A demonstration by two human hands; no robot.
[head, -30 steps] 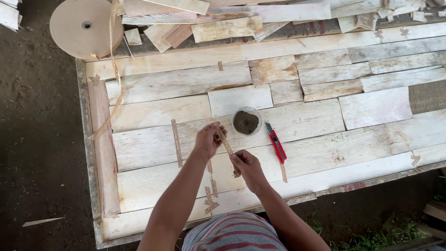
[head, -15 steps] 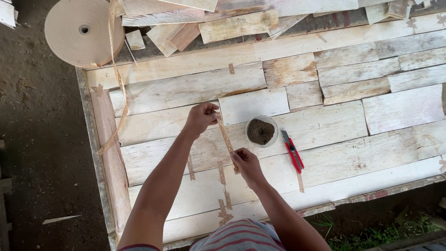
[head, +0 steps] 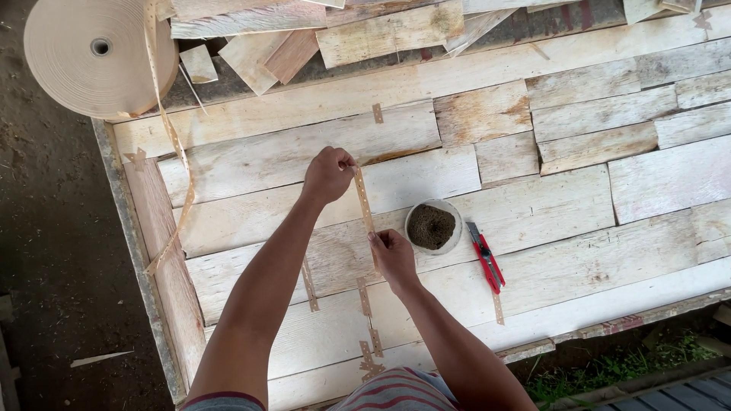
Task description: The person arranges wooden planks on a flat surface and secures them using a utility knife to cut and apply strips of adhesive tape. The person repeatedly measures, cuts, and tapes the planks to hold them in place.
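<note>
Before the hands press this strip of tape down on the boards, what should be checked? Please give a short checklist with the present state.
1. Left hand pinches the far end of the tape strip: ok.
2. Right hand holds the near end: ok.
3. Strip stretched straight between the hands: ok.
4. Strip lies over the seam between boards: cannot tell.
5. Bowl clear of the strip, just beside it: ok.
6. Red cutter apart from both hands: ok.
</note>
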